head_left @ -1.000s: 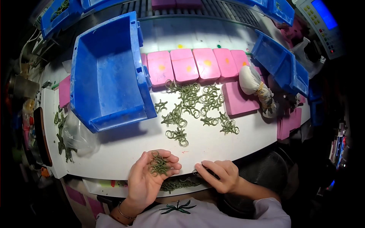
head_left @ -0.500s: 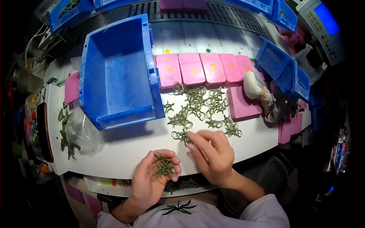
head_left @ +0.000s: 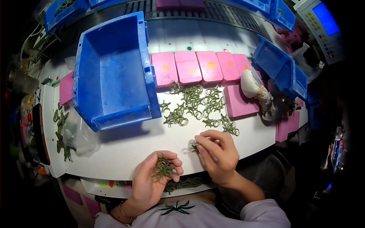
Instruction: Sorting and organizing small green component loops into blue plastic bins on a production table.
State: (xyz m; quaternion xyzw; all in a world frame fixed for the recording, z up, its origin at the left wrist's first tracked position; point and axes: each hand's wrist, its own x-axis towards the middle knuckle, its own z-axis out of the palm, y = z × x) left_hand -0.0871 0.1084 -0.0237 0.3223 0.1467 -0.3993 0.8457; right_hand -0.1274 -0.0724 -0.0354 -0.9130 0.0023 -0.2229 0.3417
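Observation:
Cupped near the table's front edge, my left hand holds a clump of small green branched pieces with curled, ring-like ends. To its right, my right hand is closed in a pinch just above the white table. Between its thumb and fingers is another green curled piece, slightly blurred. A loose spread of the same green pieces lies beyond the hands in the middle of the table. A few of them lie close beyond my right hand.
A large blue bin stands at the left on the white table. Pink blocks line the far side, with another pink block beside a tied white cloth bundle. A smaller blue bin leans at the right.
My right hand has picked up green pieces from the nearest part of the spread and drawn them toward me. The left hand keeps its clump almost in place.

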